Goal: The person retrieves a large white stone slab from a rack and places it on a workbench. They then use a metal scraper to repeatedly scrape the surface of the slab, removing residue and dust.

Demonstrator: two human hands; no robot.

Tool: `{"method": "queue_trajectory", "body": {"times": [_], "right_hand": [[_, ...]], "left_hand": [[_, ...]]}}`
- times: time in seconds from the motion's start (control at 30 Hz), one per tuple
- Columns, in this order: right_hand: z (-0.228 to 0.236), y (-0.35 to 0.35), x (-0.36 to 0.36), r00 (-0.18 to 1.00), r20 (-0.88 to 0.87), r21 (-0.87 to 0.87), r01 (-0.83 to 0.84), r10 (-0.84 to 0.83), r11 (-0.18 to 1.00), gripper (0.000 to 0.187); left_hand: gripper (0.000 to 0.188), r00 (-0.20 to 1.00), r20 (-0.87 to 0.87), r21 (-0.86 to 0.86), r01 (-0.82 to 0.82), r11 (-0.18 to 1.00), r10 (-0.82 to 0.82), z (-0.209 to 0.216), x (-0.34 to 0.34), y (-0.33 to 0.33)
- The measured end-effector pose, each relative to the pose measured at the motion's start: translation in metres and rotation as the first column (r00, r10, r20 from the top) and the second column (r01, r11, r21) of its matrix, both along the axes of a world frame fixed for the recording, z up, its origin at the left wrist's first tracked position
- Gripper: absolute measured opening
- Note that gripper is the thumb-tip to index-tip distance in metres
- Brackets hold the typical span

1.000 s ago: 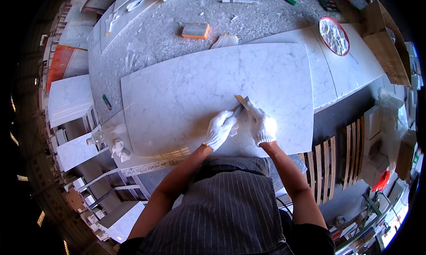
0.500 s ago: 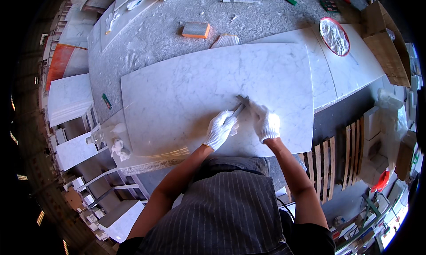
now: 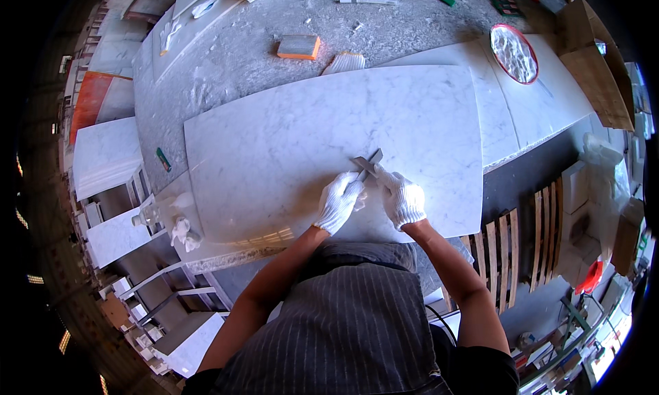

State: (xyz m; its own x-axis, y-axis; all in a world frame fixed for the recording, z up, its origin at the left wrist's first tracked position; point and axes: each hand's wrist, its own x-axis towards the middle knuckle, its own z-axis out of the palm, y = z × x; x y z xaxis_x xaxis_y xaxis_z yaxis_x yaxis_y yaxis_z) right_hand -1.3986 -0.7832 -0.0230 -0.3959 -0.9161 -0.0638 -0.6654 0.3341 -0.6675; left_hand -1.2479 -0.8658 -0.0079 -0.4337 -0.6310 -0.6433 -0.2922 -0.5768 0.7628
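A large white marble slab with grey veins lies on the dusty workbench. Both my hands wear white knit gloves and rest on its near edge. My left hand and my right hand meet over two thin grey flat blades that cross each other on the slab. My left fingers grip the end of one blade and my right fingers touch the other. The gripped ends are hidden by the gloves.
An orange sanding block and a brush lie beyond the slab. A round red-rimmed dish sits on another white slab at the right. Marble offcuts stack at the left; wooden slats stand at the right.
The blades have shifted from one brownish strip under my fingers to two crossed grey pieces. My hands have stayed at the slab's near edge, moving only slightly.
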Motion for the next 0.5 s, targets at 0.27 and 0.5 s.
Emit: {"method": "queue_trajectory", "body": {"times": [0.27,0.5], "right_hand": [[0.028,-0.012,-0.012,0.982,0.183,0.073,-0.051,0.037,0.996,0.035],[0.017,-0.014,-0.021,0.951,0.292,0.057,0.088,-0.101,0.995,0.034]], "left_hand": [[0.027,0.998,0.042,-0.061,0.047,0.997,-0.045,-0.008,0.004,0.004],[0.026,1.000,-0.018,-0.046,0.017,0.999,-0.018,-0.013,0.009,0.005]]}}
